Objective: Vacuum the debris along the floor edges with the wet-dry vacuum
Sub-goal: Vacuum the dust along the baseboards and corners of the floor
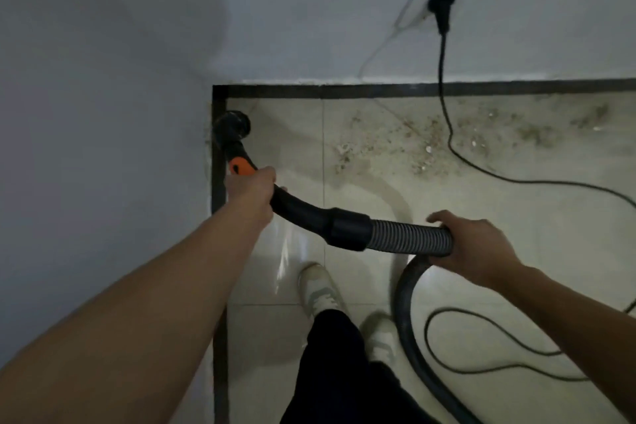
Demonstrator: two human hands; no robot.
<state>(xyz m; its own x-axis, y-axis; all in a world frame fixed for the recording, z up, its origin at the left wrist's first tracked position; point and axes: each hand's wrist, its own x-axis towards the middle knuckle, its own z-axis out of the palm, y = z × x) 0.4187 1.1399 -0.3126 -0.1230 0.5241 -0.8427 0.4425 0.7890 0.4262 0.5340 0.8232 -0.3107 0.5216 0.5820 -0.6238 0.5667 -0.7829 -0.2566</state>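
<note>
The black vacuum nozzle [232, 126] sits low in the floor corner, against the dark border strip [219, 189] where 2 walls meet; whether it touches the tile cannot be told. Behind it an orange collar [241, 165] leads into a curved black tube [299, 210]. The left hand [251, 193] grips this tube just behind the collar, fingers curled round it. The tube ends in a black cuff [347, 229] joined to the ribbed hose [409, 237]. The right hand [478, 248] holds the hose from above, fingers wrapped over it, and from there the hose drops in a loop to the floor and runs off the bottom edge. Debris [413, 141], pale crumbs and dark dust, lies scattered on the light tiles [516, 217] near the far wall, well to the right of the nozzle. A black power cord [447, 134] crosses this debris, hanging from a plug [442, 7] in a white wall socket [175, 10], and coils on the floor at the right. A thin white wire [151, 34] trails down from the socket. Below the hose stand 2 pale shoes [320, 289] and a dark trouser leg [337, 372].
</note>
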